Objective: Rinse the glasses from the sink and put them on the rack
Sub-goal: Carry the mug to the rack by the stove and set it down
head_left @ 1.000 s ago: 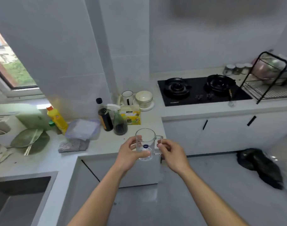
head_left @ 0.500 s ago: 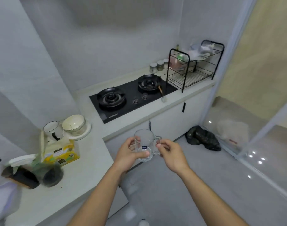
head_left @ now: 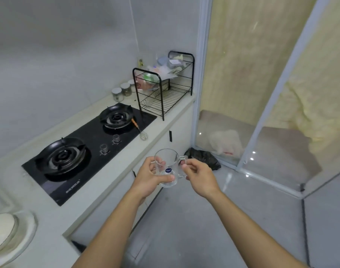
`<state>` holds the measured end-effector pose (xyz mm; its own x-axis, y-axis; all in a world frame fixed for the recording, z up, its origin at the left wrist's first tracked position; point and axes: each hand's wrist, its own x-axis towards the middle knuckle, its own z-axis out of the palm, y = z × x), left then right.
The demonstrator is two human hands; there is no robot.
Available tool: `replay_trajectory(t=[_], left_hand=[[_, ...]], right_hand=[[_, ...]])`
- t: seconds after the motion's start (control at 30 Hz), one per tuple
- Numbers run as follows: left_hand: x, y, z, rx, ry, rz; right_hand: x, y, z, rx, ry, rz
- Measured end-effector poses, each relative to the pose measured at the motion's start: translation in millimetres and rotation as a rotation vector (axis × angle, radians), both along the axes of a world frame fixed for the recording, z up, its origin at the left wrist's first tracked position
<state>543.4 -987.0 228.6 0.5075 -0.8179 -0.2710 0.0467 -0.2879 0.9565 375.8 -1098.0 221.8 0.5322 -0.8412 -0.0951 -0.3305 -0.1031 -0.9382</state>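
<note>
I hold a clear glass mug (head_left: 166, 161) with a small blue sticker upright in front of me, over the floor beside the counter. My left hand (head_left: 149, 177) wraps its body from the left, thumb across the front. My right hand (head_left: 198, 176) pinches the mug's handle on the right. The black wire rack (head_left: 163, 93) stands at the far end of the counter, past the stove, well beyond the mug. Its lower shelf shows bare wire; its upper shelf carries plastic items. The sink is out of view.
A black two-burner gas stove (head_left: 88, 151) lies in the counter, with a whisk (head_left: 141, 131) at its front right edge. Small jars (head_left: 122, 90) stand behind it. A bowl on a plate (head_left: 4, 235) sits bottom left. A black bag (head_left: 204, 157) lies by the glass sliding door (head_left: 242, 113).
My view has swung right, from the sink corner along the counter to the stove and rack. The mug stays held in both hands the same way; the rack looks nearer.
</note>
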Motion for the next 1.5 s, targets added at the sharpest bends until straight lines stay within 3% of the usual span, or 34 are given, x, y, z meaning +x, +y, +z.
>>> replay_trajectory(t=[0.23,0.47,0.7,1.03,1.17,1.5], left_hand=[[6,-104,7,0.000,-0.039,-0.080],[-1,-221,14,-0.014,-0.082,0.017],[-8,-321,25,-0.006,-0.079,0.224],[34,-427,7,0.033,-0.030,0.420],[63,-469,-5,0.080,-0.007,0.462],[133,-541,-26,0.228,0.208,0.593]], right_hand=[[6,-97,-1,-0.020,0.007,-0.066],[8,-217,12,-0.037,-0.021,0.009],[18,-305,14,-0.507,0.193,0.179],[79,-418,-19,-0.374,0.356,0.493],[119,-471,-31,-0.419,0.370,0.573],[193,-569,-39,-0.424,0.402,0.848]])
